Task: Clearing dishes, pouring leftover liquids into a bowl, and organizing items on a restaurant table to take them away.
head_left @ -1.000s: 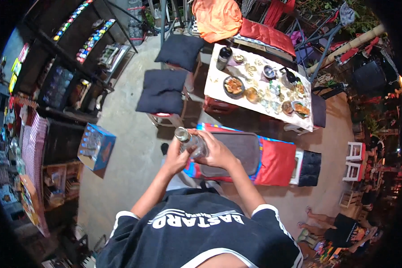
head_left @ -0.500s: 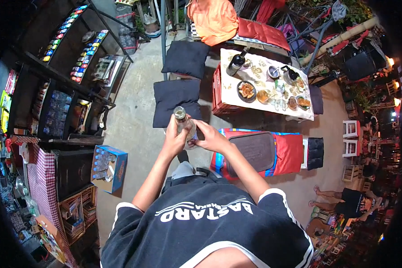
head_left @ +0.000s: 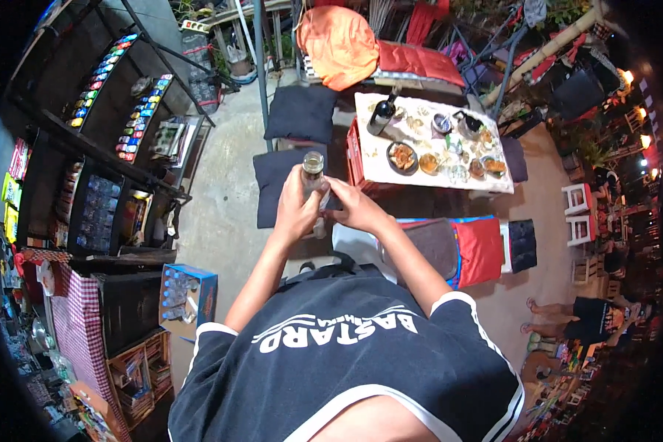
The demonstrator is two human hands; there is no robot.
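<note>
A clear glass bottle (head_left: 314, 163) stands between my hands in front of my body, its open mouth facing up. My left hand (head_left: 297, 208) is wrapped round it just below the neck. Against the bottle's right side, my right hand (head_left: 359, 208) has its fingers curled in; the fingertips are partly hidden. Most of the bottle's body is covered by my hands, and its lower part shows beneath them.
Ahead right, a cloth-covered table (head_left: 381, 163) holds a dark wine bottle (head_left: 381, 116), a bowl of food (head_left: 403, 157) and several glasses. Dark cushions (head_left: 300, 114) lie beside it. A red-ended bench (head_left: 480, 254) is at right. Shelves and a blue box (head_left: 208, 296) stand left.
My hands and the bottle have moved slightly up and right in view. The table appears shifted left and the bench is lower, as my view has moved. My grip on the bottle continues.
</note>
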